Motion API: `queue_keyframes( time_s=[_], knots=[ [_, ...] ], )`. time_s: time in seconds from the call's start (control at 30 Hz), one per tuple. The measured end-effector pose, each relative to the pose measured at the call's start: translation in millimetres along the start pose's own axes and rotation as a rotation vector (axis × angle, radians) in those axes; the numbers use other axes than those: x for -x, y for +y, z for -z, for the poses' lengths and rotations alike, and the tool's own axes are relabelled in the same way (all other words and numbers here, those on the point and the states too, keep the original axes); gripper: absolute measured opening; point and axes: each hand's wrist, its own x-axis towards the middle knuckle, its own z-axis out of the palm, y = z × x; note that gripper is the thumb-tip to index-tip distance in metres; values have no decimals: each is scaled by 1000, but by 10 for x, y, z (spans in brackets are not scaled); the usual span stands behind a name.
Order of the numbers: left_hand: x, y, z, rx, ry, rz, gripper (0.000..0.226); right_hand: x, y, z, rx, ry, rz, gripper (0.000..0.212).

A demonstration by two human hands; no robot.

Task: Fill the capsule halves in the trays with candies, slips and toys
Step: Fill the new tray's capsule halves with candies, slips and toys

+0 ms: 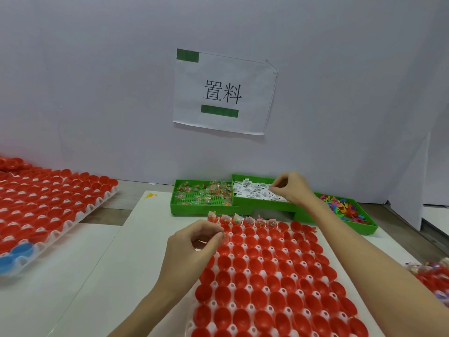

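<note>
A white tray (pixel 213 304) holding several red capsule halves (pixel 267 283) lies in front of me. The halves in its far row hold candy packets and slips (pixel 237 219). My left hand (pixel 192 249) hovers over the tray's far left corner, fingers pinched on a clear candy packet (pixel 222 235). My right hand (pixel 291 187) reaches into the middle green bin (pixel 245 203), fingertips pinched among the white paper slips (pixel 252 190). Whether a slip is gripped is not visible. Candies (pixel 204 192) fill the left green bin, small coloured toys (pixel 345 207) the right one.
A second tray of red capsule halves (pixel 48 205), with blue halves (pixel 19 254) at its near end, sits at the left. More filled capsules (pixel 432 276) show at the right edge. A paper sign (pixel 222 93) hangs on the white wall behind the bins.
</note>
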Motion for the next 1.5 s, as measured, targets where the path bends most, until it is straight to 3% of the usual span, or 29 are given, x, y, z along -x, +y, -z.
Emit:
queue_keyframes(
  time_s=[0.3,0.43,0.6,0.77,0.87,1.27,1.5],
  knots=[
    [3,90,-13,178,-1,102,13,1230,-392,135,-427,-159,212,14],
    [59,197,-60,263,-24,69,22,1694,-575,-13,-393,-199,320,13],
    [132,262,-120,193,-111,51,24,1850,-717,-8,-245,-144,424,14],
    [191,333,-178,257,-174,125,7,1849,-749,43,-191,-119,443,13],
    [210,351,-189,258,-167,108,12,1860,-759,38,-148,-119,471,16],
    [189,359,-153,242,-104,76,6,1912,-709,110,-416,-224,326,6],
    [201,358,-168,215,-56,61,12,1945,-704,84,-435,-111,259,5]
  ],
)
